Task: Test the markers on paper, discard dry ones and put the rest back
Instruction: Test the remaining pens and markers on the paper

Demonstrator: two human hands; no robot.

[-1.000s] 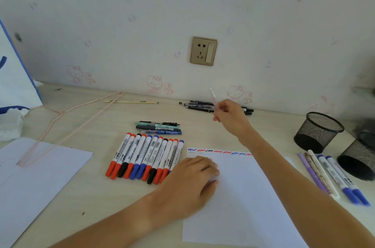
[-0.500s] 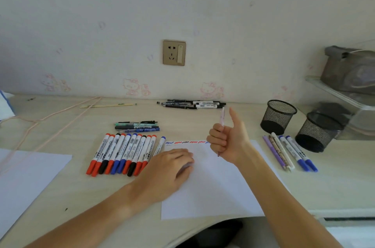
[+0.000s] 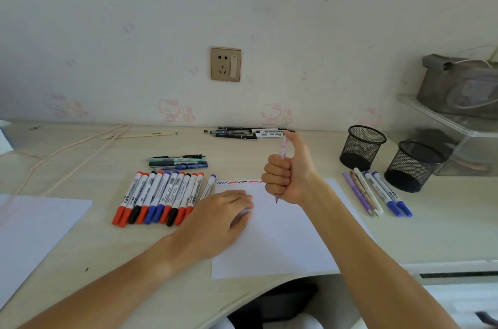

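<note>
Two mesh cups (image 3: pixel 362 146) right, right hand (image 3: pixel 289 176) fisting pen (image 3: pixel 283 148), left hand (image 3: pixel 223 214) flat on paper (image 3: pixel 283 242)

Both forearms enter from the bottom edge bare: no sleeve, cuff, watch, bracelet or glove shows on either one up to the frame's edge. The left hand (image 3: pixel 225 217) and the right hand (image 3: pixel 287 176) are likewise uncovered, with no rings visible on the fingers that can be seen; the nails, where they show, look short and unpainted. Below the desk edge, between the arms, a dark garment and a patch of white cloth appear, too cut off to identify.
</note>
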